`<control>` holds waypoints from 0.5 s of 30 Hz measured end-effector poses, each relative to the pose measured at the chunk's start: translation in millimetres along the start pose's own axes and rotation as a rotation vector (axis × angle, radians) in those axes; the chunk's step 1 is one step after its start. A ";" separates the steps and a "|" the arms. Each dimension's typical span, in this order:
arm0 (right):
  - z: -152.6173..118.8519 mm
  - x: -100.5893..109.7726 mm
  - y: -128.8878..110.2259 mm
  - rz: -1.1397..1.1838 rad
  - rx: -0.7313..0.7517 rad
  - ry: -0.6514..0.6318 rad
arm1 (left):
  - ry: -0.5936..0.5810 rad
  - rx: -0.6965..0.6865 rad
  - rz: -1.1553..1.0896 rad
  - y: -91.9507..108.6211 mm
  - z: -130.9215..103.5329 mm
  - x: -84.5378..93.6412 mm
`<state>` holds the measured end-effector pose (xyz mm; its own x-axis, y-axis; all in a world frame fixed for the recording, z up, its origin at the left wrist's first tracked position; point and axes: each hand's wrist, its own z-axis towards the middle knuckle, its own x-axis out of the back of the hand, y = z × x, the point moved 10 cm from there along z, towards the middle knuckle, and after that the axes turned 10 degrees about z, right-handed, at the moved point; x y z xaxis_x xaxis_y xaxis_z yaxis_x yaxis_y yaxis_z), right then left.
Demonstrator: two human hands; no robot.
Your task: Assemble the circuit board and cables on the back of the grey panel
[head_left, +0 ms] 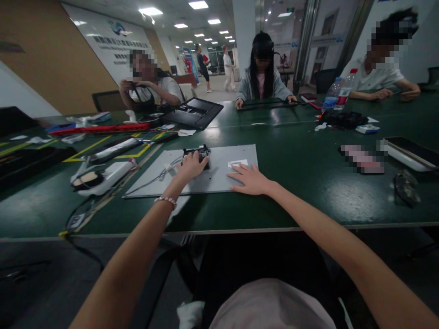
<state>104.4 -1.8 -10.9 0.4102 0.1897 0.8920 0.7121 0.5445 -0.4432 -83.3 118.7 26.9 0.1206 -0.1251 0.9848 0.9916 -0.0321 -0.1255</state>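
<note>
A flat light-grey panel [216, 178] lies on the green table before me. Near its back edge sits a small black mechanical unit [205, 151] with a frame-like top. My left hand [192, 165] is over this unit, fingers and thumb bent around it; the hand hides much of it. A grey cable [147, 183] runs from beside the unit to the panel's left corner. My right hand [252, 179] rests flat on the panel's right part, fingers spread, holding nothing. Just beyond its fingertips is a white label [237, 163] with print on it.
Left on the green table [302, 196] lie a white device [111, 176] with a black pad, cables and red strips [103, 129]. A black frame [195, 112] is farther back. Bottles [345, 91], a pink phone-like object [362, 159] and glasses [406, 187] are right. Several people sit opposite.
</note>
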 end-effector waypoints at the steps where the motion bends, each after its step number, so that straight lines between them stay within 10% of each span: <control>1: -0.2 -0.1 0.0 0.003 0.003 -0.001 | 0.029 -0.005 0.026 -7.5 -1.8 7.6; 9: -2.6 0.9 -1.5 0.003 0.004 0.002 | -0.093 0.101 0.301 -97.8 -6.7 12.3; 15: -2.7 2.6 -2.6 0.006 0.001 0.008 | -0.003 0.105 0.349 -113.4 1.3 21.5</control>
<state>105.1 -4.9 -7.7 0.4193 0.1863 0.8885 0.7091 0.5439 -0.4487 -193.1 121.0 62.4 0.4530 -0.1073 0.8850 0.8899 0.1144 -0.4417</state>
